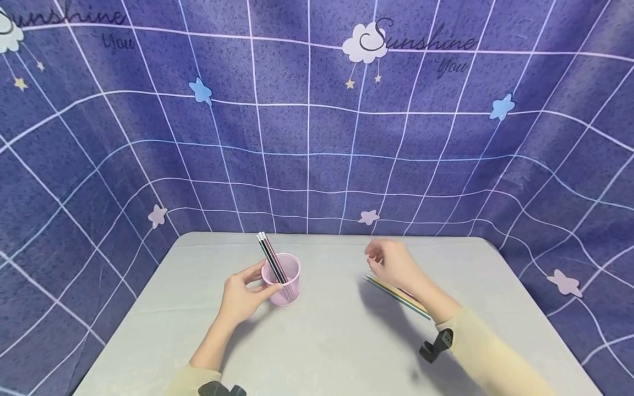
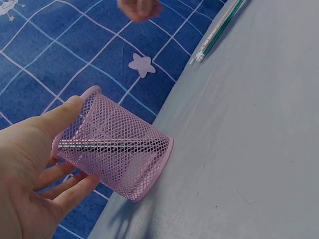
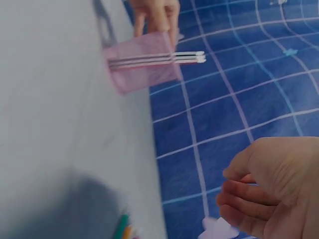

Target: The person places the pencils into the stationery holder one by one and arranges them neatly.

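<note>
A pink mesh pencil cup (image 1: 294,291) stands on the table, left of the middle. My left hand (image 1: 241,297) holds it near the rim, thumb on one side and fingers on the other, as the left wrist view also shows. Several dark striped pencils (image 1: 270,254) with white ends lean inside the cup and stick out above its rim. Over to the right, my right hand (image 1: 394,265) hovers above more pencils (image 1: 403,300), green, yellow and reddish, lying on the table. Its fingers (image 3: 244,201) are loosely curled with nothing between them. The forearm partly hides those pencils in the head view.
A pale grey cloth covers the table (image 1: 327,341). Behind it and at both sides hangs a blue-purple curtain (image 1: 317,132) with a grid, stars and clouds. A dark camera device (image 1: 436,345) is worn on the right wrist.
</note>
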`<state>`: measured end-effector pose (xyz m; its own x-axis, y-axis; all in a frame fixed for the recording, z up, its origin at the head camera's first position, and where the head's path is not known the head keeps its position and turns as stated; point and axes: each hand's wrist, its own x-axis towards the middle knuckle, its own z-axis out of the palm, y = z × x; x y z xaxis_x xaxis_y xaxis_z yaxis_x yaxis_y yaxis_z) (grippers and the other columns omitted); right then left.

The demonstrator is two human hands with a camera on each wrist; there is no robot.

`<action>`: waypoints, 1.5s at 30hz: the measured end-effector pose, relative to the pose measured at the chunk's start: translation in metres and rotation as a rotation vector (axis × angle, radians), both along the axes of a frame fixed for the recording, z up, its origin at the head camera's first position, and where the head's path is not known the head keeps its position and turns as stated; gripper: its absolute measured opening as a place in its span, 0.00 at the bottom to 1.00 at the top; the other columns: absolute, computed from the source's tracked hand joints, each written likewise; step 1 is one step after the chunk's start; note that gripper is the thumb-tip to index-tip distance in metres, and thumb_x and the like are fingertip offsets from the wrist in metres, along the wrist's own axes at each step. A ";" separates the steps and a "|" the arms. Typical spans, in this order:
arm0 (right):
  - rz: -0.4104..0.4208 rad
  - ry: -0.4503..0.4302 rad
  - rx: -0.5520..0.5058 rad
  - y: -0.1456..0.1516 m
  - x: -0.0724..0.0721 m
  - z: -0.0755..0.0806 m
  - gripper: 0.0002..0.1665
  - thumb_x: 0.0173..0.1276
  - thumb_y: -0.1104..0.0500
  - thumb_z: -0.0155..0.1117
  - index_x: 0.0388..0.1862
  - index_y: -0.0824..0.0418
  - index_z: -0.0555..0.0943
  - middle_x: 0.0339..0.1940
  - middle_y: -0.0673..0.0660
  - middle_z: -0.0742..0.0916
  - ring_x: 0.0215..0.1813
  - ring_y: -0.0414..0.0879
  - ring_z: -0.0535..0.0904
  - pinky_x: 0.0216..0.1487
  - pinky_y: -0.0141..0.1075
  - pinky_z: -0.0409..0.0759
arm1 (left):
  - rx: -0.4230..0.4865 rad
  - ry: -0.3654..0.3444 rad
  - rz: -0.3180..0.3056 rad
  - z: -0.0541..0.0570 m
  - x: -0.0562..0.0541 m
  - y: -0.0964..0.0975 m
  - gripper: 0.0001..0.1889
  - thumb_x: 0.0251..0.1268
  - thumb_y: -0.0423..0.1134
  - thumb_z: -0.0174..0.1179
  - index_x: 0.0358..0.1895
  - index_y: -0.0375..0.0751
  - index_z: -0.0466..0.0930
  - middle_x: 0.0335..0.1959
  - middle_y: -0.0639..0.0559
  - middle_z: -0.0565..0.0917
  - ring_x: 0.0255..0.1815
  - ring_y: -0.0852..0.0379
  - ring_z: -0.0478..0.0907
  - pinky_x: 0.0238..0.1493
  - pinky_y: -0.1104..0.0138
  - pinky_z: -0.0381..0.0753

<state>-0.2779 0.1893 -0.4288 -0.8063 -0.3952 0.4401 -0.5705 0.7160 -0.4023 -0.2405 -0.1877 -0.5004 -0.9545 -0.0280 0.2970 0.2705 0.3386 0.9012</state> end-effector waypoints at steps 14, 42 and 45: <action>-0.135 -0.065 0.280 0.027 0.033 -0.076 0.08 0.58 0.68 0.77 0.31 0.58 0.86 0.26 0.49 0.86 0.29 0.41 0.81 0.31 0.33 0.87 | -0.013 -0.018 0.005 0.005 0.003 -0.001 0.40 0.51 0.34 0.85 0.69 0.27 0.79 0.54 0.31 0.90 0.57 0.35 0.89 0.51 0.59 0.96; -0.317 0.081 0.344 0.029 0.043 -0.092 0.08 0.56 0.70 0.76 0.26 0.61 0.84 0.25 0.58 0.88 0.27 0.53 0.86 0.24 0.47 0.89 | -0.108 0.037 0.060 0.001 -0.004 -0.001 0.40 0.43 0.43 0.89 0.64 0.34 0.85 0.50 0.37 0.93 0.51 0.39 0.92 0.45 0.66 0.96; -0.315 0.049 0.338 0.026 0.040 -0.087 0.11 0.57 0.70 0.74 0.22 0.60 0.81 0.22 0.58 0.87 0.25 0.53 0.84 0.24 0.48 0.88 | -0.095 0.046 0.075 0.000 -0.006 -0.001 0.40 0.42 0.43 0.89 0.63 0.33 0.85 0.48 0.37 0.93 0.50 0.39 0.92 0.44 0.66 0.96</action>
<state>-0.2374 0.2156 -0.5162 -0.8915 -0.2619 0.3696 -0.3166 0.9438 -0.0949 -0.2462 -0.1883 -0.5006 -0.9362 -0.0681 0.3449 0.2814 0.4429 0.8512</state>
